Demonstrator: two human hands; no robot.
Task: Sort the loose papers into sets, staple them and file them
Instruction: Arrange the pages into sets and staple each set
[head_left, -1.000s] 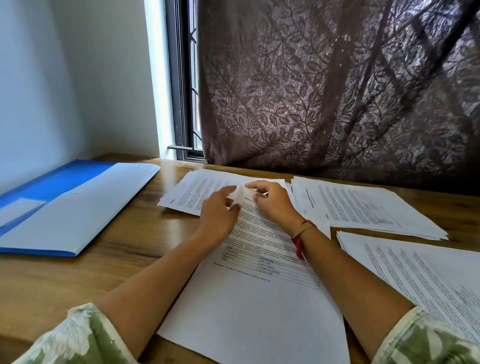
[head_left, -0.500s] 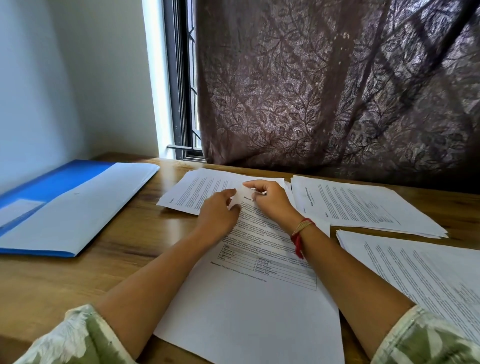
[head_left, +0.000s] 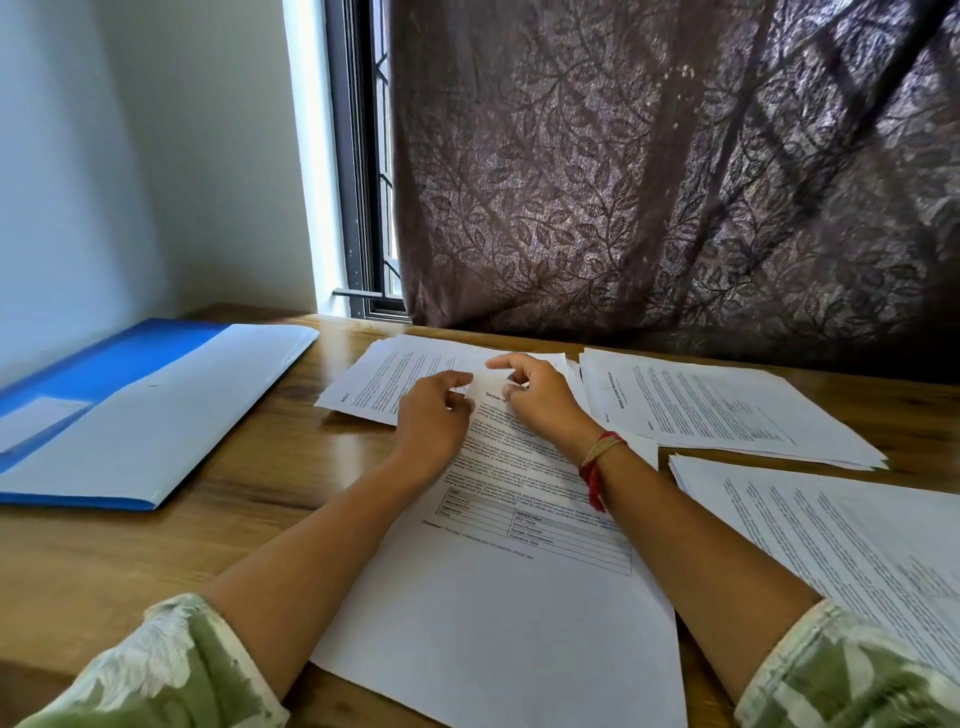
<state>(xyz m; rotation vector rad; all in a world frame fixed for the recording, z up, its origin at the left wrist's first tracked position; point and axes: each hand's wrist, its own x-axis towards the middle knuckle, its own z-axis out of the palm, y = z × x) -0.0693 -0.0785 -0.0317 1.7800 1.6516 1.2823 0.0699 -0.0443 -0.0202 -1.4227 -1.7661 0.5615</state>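
A printed sheet with a table (head_left: 519, 530) lies in front of me on the wooden desk. Both hands work at its far top corner: my left hand (head_left: 434, 415) and my right hand (head_left: 540, 397) each pinch the lifted paper corner (head_left: 480, 384) between thumb and fingers. Beneath and behind it lies another printed stack (head_left: 395, 374). Two more stacks of printed pages sit to the right, one at the back (head_left: 727, 410) and one nearer me (head_left: 857, 540). An open blue folder (head_left: 130, 410) lies at the left. I see no stapler.
A brown patterned curtain (head_left: 675, 171) hangs along the desk's far edge, beside a barred window (head_left: 369, 182). A pale wall (head_left: 104, 156) closes the left side. Bare wood (head_left: 249, 499) shows between the folder and the papers.
The hands stay at the sheet's top corner; the fingers have shifted slightly and the small lifted corner of paper has flattened a little.
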